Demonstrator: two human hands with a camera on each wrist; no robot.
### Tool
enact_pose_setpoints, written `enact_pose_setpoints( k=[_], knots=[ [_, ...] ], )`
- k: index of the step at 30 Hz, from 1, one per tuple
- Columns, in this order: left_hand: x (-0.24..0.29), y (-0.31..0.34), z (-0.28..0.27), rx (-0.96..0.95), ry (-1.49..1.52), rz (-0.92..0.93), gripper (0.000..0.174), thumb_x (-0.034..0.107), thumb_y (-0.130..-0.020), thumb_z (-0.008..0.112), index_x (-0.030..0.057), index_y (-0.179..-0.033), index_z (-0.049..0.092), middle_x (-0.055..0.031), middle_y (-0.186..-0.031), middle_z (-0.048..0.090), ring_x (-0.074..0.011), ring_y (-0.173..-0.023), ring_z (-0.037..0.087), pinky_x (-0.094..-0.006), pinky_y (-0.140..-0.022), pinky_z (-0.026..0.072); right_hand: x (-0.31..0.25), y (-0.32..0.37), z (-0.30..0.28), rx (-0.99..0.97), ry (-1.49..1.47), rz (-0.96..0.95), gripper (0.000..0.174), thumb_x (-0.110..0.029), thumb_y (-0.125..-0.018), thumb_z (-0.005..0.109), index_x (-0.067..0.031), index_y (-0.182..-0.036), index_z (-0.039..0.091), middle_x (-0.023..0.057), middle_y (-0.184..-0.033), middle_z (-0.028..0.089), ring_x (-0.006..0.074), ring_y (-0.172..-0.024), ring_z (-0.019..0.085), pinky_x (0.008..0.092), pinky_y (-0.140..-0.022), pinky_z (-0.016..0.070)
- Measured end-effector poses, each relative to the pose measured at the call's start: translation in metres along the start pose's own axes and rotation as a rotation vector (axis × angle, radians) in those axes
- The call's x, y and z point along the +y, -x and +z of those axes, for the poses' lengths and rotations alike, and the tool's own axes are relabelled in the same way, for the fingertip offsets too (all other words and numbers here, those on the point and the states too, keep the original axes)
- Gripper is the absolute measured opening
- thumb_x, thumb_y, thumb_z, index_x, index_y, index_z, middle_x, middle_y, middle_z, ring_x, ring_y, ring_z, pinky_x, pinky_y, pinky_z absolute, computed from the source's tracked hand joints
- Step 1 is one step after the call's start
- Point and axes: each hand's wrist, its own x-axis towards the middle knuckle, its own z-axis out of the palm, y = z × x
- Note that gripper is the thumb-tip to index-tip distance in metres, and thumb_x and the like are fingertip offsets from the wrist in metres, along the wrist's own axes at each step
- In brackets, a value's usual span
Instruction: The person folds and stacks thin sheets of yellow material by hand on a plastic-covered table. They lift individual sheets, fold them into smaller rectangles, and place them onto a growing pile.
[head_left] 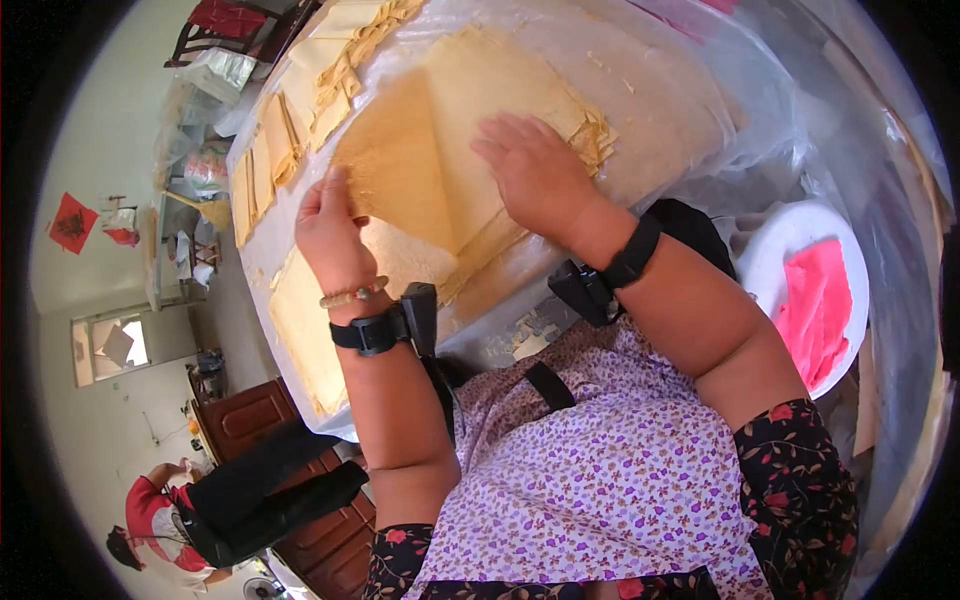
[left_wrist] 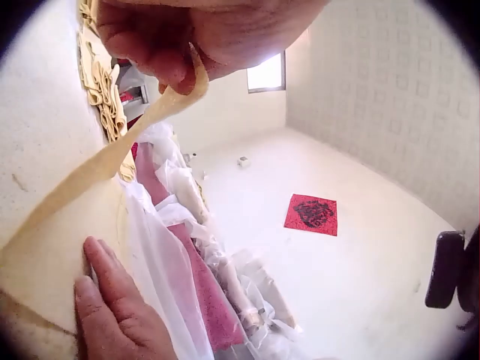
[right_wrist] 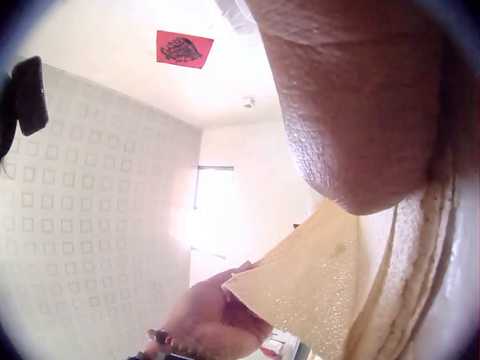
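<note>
While the left hand (head_left: 335, 240) pinches one edge of a thin yellow sheet (head_left: 395, 165), the right hand (head_left: 540, 180) lies with fingers extended on the layers beside the raised part. The sheet rests on a pile (head_left: 595, 140) of similar ones on the plastic-covered table (head_left: 660, 130). Its lifted flap points toward the person's left; the fold runs from the far side toward the person's body. The whole sheet's long axis is hard to tell, its outline blending into the pile.

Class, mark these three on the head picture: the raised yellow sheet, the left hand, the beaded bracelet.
Raised yellow sheet (head_left: 400, 165): head view, middle of its raised flap.
Left hand (head_left: 333, 235): head view, below the fingers.
Beaded bracelet (head_left: 350, 297): head view, beads across the wrist.
</note>
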Motion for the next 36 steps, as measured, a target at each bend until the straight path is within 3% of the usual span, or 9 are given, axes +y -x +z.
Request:
enact_pose_setpoints(
  k=[6,8,13,16,19,28,31,34,36],
  knots=[
    [0.052,-0.024,-0.058,0.159,-0.142,0.356,0.022,0.022,-0.098,0.071,0.0011,-0.105,0.074,-0.0038,-0.096,0.072,-0.0131,-0.079,0.065,-0.0259,-0.062,0.0482,0.0,-0.003,-0.004,-0.017,0.04,-0.029,0.038,-0.012,-0.096,0.051,-0.0093,-0.13,0.068,0.0147,-0.143,0.061,0.0329,-0.139,0.051,0.0486,-0.119,0.0349],
    [0.074,-0.033,-0.094,0.175,0.235,0.201,0.025,0.016,-0.101,0.063,-0.005,-0.113,0.07,-0.0104,-0.108,0.074,-0.0211,-0.102,0.071,-0.0333,-0.086,0.057,-0.001,-0.003,-0.006,-0.033,0.031,-0.023,0.038,-0.013,-0.094,0.051,-0.01,-0.128,0.07,0.0154,-0.144,0.06,0.0325,-0.14,0.051,0.0489,-0.119,0.0346],
    [0.049,0.012,-0.188,0.408,0.242,0.112,0.03,0.021,-0.105,0.058,-0.003,-0.12,0.069,-0.0115,-0.117,0.074,-0.0205,-0.106,0.072,-0.033,-0.089,0.0576,0.003,-0.005,-0.003,-0.025,0.085,-0.085,0.037,-0.014,-0.095,0.052,-0.01,-0.128,0.069,0.0152,-0.142,0.062,0.0322,-0.138,0.053,0.049,-0.119,0.0361],
    [-0.017,0.057,-0.22,0.526,-0.013,0.002,0.03,0.016,-0.102,0.059,0.0017,-0.127,0.068,-0.0083,-0.114,0.074,-0.0173,-0.099,0.073,-0.0295,-0.078,0.0584,0.003,-0.006,-0.006,-0.038,0.093,-0.086,0.035,-0.014,-0.095,0.054,-0.0102,-0.126,0.07,0.0144,-0.141,0.063,0.0314,-0.136,0.054,0.0488,-0.118,0.0371],
    [-0.079,0.086,-0.244,0.381,-0.476,-0.324,0.059,0.014,-0.086,0.073,0.0044,-0.143,0.06,0.0009,-0.068,0.059,-0.0098,-0.055,0.053,-0.0281,-0.05,0.0438,0.01,-0.009,-0.005,-0.022,0.069,-0.113,0.033,-0.014,-0.094,0.057,-0.0096,-0.123,0.071,0.0134,-0.135,0.066,0.0319,-0.13,0.058,0.0481,-0.113,0.0423],
    [-0.131,0.078,-0.247,0.301,-0.857,0.046,0.04,0.019,-0.094,0.067,0.0082,-0.133,0.068,-0.0079,-0.069,0.067,-0.0175,-0.06,0.064,-0.0347,-0.062,0.053,-0.126,-0.039,-0.018,-0.663,-0.728,0.536,0.061,-0.045,-0.089,0.076,0.001,-0.128,0.068,0.0185,-0.109,0.075,0.0298,-0.101,0.073,0.0417,-0.088,0.0558],
    [-0.131,0.077,-0.245,0.226,-0.905,0.029,0.032,0.021,-0.093,0.068,0.0147,-0.124,0.073,-0.0159,-0.094,0.075,-0.0337,-0.079,0.072,-0.0449,-0.071,0.057,-0.152,-0.038,0.03,-0.584,-0.44,0.344,0.068,-0.046,-0.085,0.08,0.0036,-0.13,0.066,0.0191,-0.107,0.076,0.0319,-0.098,0.074,0.041,-0.085,0.0569],
    [-0.101,0.086,-0.232,0.217,-1.222,-0.044,0.035,0.024,-0.09,0.073,0.0137,-0.123,0.074,-0.0189,-0.119,0.072,-0.033,-0.099,0.072,-0.0459,-0.082,0.0572,-0.171,-0.043,0.037,-0.678,-0.351,0.238,0.067,-0.044,-0.084,0.081,0.0034,-0.129,0.066,0.0196,-0.111,0.075,0.0348,-0.101,0.074,0.0393,-0.087,0.0569],
    [-0.096,0.094,-0.229,0.279,-1.306,0.354,0.042,0.027,-0.088,0.077,0.0112,-0.126,0.071,-0.0206,-0.127,0.068,-0.0359,-0.108,0.069,-0.0458,-0.09,0.0555,-0.165,-0.043,0.053,-0.723,-0.471,0.312,0.06,-0.041,-0.084,0.081,0.001,-0.125,0.068,0.0164,-0.112,0.076,0.0329,-0.101,0.073,0.0382,-0.087,0.0574]
  ],
)
